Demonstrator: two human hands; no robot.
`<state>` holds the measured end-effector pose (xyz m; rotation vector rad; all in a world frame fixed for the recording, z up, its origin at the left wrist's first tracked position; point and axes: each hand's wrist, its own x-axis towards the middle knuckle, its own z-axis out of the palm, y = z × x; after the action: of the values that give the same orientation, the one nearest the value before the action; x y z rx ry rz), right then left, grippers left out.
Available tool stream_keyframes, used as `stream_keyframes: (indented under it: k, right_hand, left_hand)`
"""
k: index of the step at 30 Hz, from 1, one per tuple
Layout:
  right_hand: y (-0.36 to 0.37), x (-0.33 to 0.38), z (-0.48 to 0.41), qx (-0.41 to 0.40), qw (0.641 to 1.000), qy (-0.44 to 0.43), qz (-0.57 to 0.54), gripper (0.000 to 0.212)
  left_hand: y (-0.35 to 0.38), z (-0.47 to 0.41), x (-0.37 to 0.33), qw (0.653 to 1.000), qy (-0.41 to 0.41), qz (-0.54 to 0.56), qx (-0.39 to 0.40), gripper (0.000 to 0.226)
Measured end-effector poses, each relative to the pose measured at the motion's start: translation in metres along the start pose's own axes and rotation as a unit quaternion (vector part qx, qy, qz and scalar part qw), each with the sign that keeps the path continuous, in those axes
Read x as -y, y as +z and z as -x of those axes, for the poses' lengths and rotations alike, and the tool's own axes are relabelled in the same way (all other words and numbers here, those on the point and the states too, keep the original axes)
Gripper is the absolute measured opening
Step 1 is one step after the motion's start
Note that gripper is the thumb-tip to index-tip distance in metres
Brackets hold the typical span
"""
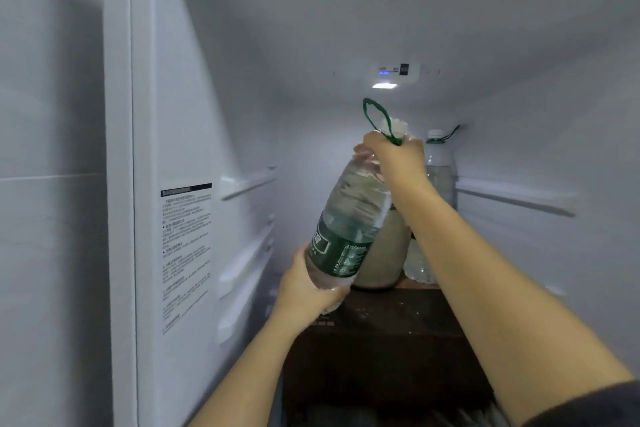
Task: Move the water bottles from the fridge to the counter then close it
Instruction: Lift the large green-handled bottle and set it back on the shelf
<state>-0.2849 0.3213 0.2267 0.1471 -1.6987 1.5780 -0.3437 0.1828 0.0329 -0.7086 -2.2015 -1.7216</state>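
A large clear water bottle (pixel 349 218) with a green label and a green carry loop is tilted, top toward the back, above the dark fridge shelf (pixel 398 315). My right hand (pixel 398 159) grips its neck just under the white cap. My left hand (pixel 304 288) cups its base from below. A second water bottle (pixel 439 166) with a white cap and green loop stands upright at the back right of the shelf, partly hidden by my right forearm.
A pale, cloudy jar (pixel 384 253) stands on the shelf right behind the held bottle. The white fridge walls close in on both sides, with shelf rails (pixel 247 182) on the left and right. A printed sticker (pixel 187 253) is on the left wall.
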Motion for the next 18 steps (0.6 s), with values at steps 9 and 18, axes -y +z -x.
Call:
stream_keyframes:
  k: [9, 18]
  right_hand:
    - [-0.071, -0.010, 0.069, -0.220, 0.971, 0.036, -0.086, 0.009]
    - [-0.092, 0.030, 0.106, -0.234, 0.943, 0.003, -0.235, 0.026]
  left_hand:
    - [0.001, 0.042, -0.008, 0.997, -0.074, 0.024, -0.009, 0.123]
    - [-0.009, 0.057, -0.035, 0.821, -0.171, 0.541, 0.059, 0.068]
